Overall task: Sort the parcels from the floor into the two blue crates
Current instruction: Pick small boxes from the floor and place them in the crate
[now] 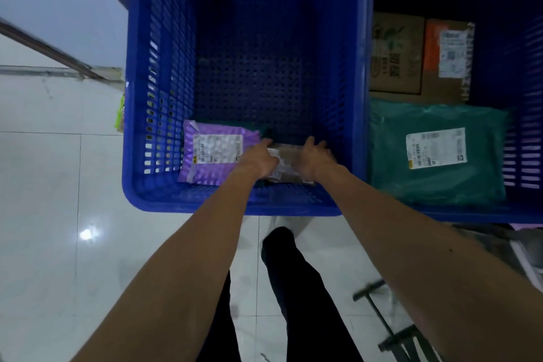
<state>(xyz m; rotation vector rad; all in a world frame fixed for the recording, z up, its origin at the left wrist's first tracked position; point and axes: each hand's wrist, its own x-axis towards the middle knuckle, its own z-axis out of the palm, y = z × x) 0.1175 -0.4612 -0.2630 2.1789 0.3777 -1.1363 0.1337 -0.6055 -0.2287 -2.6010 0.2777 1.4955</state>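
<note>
1. The brown parcel [287, 156] sits low inside the left crate [138, 97], close to the crate's near wall and right of its middle. A pale label shows on its top, blurred beyond reading.
2. The left hand [260, 157] grasps the parcel's left end, fingers curled over the edge.
3. The right hand [313, 159] grasps the right end, thumb raised and fingers wrapped down the far side. Both bare forearms reach in over the crate's near rim.
4. Whether the parcel rests on the crate bottom or hangs just above it, I cannot tell.
5. Just left of the parcel, in the same crate, lies a purple mailer [217, 153] with a white label facing up. Its left edge lies against the slotted left wall, and the left hand overlaps its right corner.
6. The rest of the perforated crate bottom behind the parcel is dark blue; a dark green strip shows just behind the mailer and the hands.
7. The right crate [523, 126] stands directly beside the left one, their walls touching or nearly so.
8. In it a teal mailer [435, 179] with a white label lies at the near end. Behind it are two cardboard boxes [393, 53], side by side, the right one bearing an orange patch and a white label.
9. Both crates stand on a glossy white tiled floor [58, 185].
10. A green packet [119, 112] lies on the floor against the left crate's outer wall.
11. The person's legs [293, 273] in black trousers show below the crates, with a black metal frame [368, 290] to their right.
</note>
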